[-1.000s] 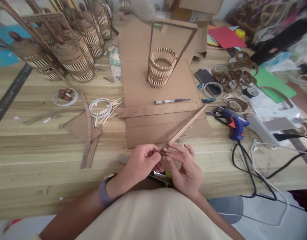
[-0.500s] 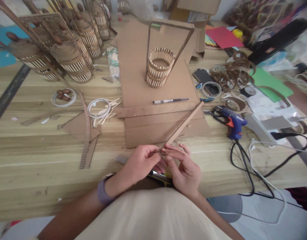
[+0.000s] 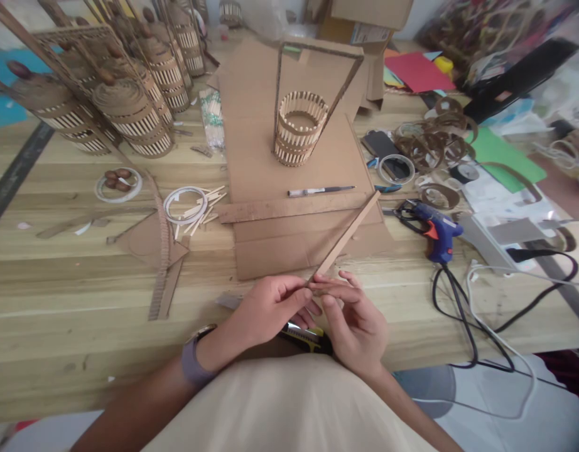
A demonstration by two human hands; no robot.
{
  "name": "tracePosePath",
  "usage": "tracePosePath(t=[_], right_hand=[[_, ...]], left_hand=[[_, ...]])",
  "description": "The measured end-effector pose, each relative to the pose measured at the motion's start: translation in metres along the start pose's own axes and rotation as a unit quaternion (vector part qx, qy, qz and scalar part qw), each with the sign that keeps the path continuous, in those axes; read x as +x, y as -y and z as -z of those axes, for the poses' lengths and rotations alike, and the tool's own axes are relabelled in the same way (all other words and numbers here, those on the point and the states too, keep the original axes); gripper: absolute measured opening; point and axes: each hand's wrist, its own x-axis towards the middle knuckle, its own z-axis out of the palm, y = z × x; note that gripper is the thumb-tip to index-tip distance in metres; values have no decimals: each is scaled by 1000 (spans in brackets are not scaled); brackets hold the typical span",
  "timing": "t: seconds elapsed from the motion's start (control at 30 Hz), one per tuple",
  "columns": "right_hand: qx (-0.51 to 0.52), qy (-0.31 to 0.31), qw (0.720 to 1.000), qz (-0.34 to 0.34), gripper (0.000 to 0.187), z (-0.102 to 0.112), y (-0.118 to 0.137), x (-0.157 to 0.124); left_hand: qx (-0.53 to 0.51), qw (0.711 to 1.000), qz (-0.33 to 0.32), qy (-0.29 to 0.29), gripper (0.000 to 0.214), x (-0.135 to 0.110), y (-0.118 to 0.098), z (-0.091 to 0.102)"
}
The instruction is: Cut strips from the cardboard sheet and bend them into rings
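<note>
A narrow cardboard strip [image 3: 348, 237] slants up and to the right from between my two hands. My left hand [image 3: 276, 309] pinches its near end between thumb and fingers. Against the same end, the fingers and thumb of my right hand [image 3: 358, 320] are closed; the fingertips partly hide the strip there. Under my hands, at the table's front edge, lies a black and yellow box cutter [image 3: 308, 339], partly covered. Beyond the strip, a round basket of sticks and cardboard [image 3: 299, 135] with a tall square handle stands on a flat cardboard sheet [image 3: 256, 251].
A pen [image 3: 321, 190] and a wide cardboard strip [image 3: 289, 207] lie on the sheet. To the right are a blue glue gun [image 3: 439, 235] with cables and coiled cardboard strips [image 3: 440, 141]. Lidded baskets [image 3: 134, 116] crowd the back left. Tape rings [image 3: 186, 206] and small sticks lie at left.
My right hand has shifted slightly to the right and down. The strip's far end has dropped a little to the left. Both hands stay at its near end.
</note>
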Motion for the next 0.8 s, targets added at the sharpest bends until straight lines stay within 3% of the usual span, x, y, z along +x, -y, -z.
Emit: tracePosePath(t=[0.17,0.33,0.47,0.67,0.8], right_hand=[[-94,12,989,111,16,4,0,4],[-129,10,982,141,21,5,3,8],[-94,6,989,116,21,2,1,6],[13,-35,999,20,18,-5,0,4],[11,-18,999,41,20,-5,0,6]], left_hand=[[5,1000,-9,-5,45,-2,-1,-3],[60,997,-48,-17,41,-5,-6,-6],[79,994,-76,-26,39,-6,-6,-5],[105,989,-102,-11,41,-6,-3,2],[104,991,-87,-20,31,-6,-2,4]])
